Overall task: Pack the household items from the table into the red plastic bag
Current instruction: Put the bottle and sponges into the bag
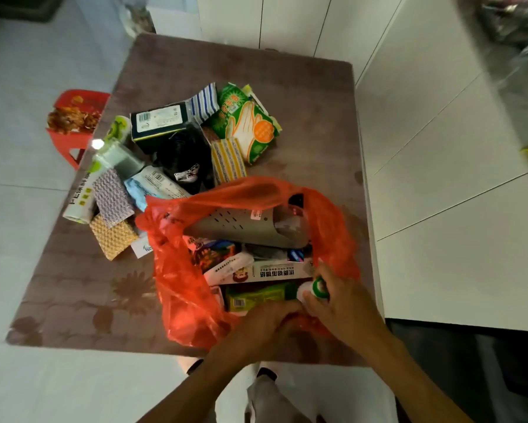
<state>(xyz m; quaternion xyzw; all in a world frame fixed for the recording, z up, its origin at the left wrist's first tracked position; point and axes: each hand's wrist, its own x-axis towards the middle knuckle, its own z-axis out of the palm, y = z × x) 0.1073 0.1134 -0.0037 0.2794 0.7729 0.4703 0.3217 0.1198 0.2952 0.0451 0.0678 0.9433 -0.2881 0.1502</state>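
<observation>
The red plastic bag (177, 270) lies open on the brown table (73, 300), near its front edge. Inside I see a grey perforated sheet (235, 227), a white foil box (274, 271) and a green box (256, 297). My right hand (345, 297) is at the bag's near right rim, closed around a small white container with a green ring (316, 288). My left hand (265, 325) grips the bag's near rim beside it. Behind the bag lies a pile: a green glove packet (247, 123), a dark box (159, 123), a cling-film roll (82, 193) and sponges (113, 218).
A red plastic stool (73, 117) with dried food stands on the floor left of the table. White cabinets (287, 22) rise behind the table, and a white counter (454, 209) runs along the right. My legs show below the table's front edge.
</observation>
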